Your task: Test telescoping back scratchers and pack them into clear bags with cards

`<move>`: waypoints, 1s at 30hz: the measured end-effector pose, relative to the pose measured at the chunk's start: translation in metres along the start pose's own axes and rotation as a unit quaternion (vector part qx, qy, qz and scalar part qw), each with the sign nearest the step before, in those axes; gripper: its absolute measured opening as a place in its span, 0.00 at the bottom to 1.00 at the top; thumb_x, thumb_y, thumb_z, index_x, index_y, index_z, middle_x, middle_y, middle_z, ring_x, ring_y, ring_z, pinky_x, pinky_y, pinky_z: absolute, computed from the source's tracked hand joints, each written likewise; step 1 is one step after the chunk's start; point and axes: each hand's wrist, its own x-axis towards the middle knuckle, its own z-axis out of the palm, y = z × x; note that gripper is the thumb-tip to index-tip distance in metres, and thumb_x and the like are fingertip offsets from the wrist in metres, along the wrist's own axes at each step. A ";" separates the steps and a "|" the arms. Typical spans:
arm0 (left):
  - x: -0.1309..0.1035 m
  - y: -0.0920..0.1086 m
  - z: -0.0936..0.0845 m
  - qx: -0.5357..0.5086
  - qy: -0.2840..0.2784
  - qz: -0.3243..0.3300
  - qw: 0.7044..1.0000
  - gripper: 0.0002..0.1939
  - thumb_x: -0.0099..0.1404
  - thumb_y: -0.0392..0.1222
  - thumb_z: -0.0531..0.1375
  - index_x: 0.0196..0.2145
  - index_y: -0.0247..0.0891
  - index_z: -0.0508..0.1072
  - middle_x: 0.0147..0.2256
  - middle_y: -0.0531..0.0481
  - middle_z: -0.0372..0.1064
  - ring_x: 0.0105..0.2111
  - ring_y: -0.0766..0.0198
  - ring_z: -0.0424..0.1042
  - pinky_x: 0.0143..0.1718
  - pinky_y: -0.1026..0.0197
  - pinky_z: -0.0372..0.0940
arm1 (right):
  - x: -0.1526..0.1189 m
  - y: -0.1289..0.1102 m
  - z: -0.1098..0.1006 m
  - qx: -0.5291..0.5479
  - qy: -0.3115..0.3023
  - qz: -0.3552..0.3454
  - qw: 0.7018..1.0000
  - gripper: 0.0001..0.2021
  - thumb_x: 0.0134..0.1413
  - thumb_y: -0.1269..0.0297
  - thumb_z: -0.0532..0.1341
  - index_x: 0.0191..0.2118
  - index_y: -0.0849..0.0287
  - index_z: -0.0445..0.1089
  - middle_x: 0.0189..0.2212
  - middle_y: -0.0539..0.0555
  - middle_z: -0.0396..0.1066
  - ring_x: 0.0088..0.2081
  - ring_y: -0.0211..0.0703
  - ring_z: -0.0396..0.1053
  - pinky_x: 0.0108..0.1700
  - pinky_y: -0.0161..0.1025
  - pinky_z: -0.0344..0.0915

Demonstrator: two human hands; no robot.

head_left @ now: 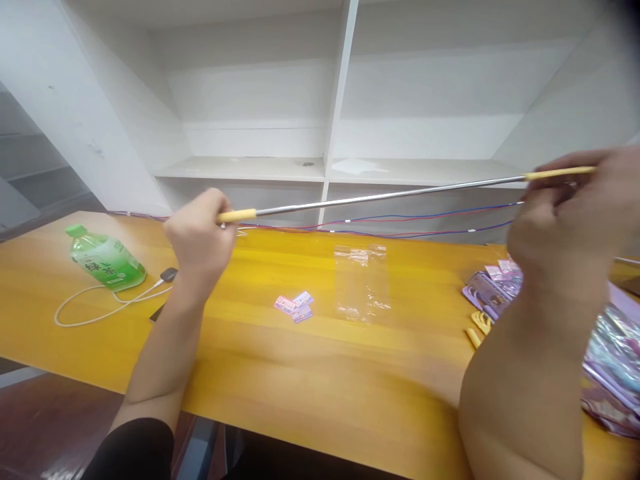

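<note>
A thin silver metal rod with yellow ends [390, 196] stretches across the view above the table, rising slightly towards the right. My left hand [201, 233] is closed around its left yellow end. At the other end, my right hand [575, 207] grips the right yellow end, its fingers partly hidden and a little blurred. Below the rod, clear plastic bags [360, 287] lie flat on the wooden table [280, 380]. Several small pink and purple cards [295, 307] sit to the left of the bags.
On the left, a green drink bottle [107, 260] lies beside a white cable [75, 325]. Purple packages [493, 290] and yellow pieces [480, 323] are at the right, partly behind my forearm. White shelving [250, 80] rises behind the table, with red and blue wires [400, 217] along its base.
</note>
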 end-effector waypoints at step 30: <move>-0.010 0.022 -0.003 0.013 0.001 0.010 1.000 0.12 0.55 0.28 0.62 0.26 0.42 0.64 0.22 0.53 0.60 0.24 0.62 0.54 0.28 0.55 0.44 | -0.052 -0.105 0.021 0.093 -0.138 -0.043 0.985 0.11 0.65 0.70 0.55 0.49 0.51 0.69 0.32 0.54 0.72 0.30 0.48 0.67 0.37 0.46 0.59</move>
